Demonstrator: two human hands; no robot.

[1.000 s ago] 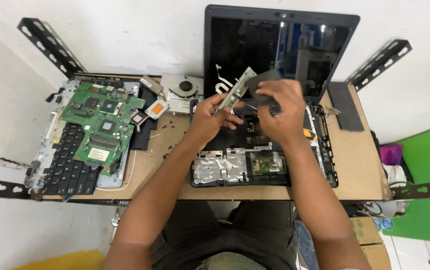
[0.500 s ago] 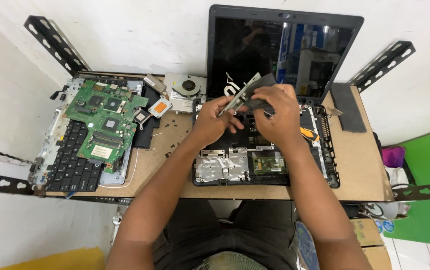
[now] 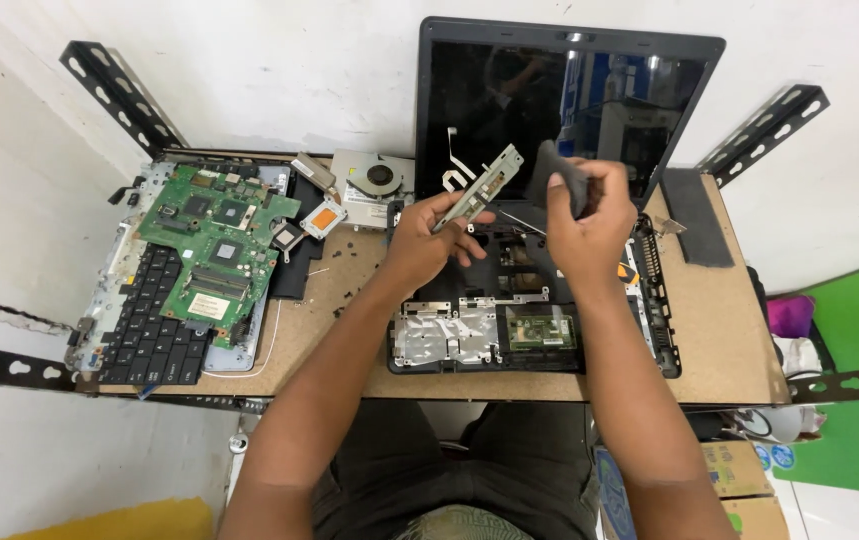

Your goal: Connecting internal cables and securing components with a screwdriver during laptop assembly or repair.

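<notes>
White plastered wall (image 3: 279, 70) behind and left, cracked at lower left. Brown particle-board tabletop (image 3: 719, 330) on black perforated angle-iron brackets (image 3: 114, 90). Green panel (image 3: 849, 330) at right edge, possibly a painted wall section. Pale tiled floor (image 3: 839, 515) at lower right. Even, diffuse light.

Repair workshop — gutted laptop (image 3: 539, 300), loose motherboard (image 3: 214, 250).

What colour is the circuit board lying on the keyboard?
Green, seen in the head view: circuit board on the black keyboard.
</notes>
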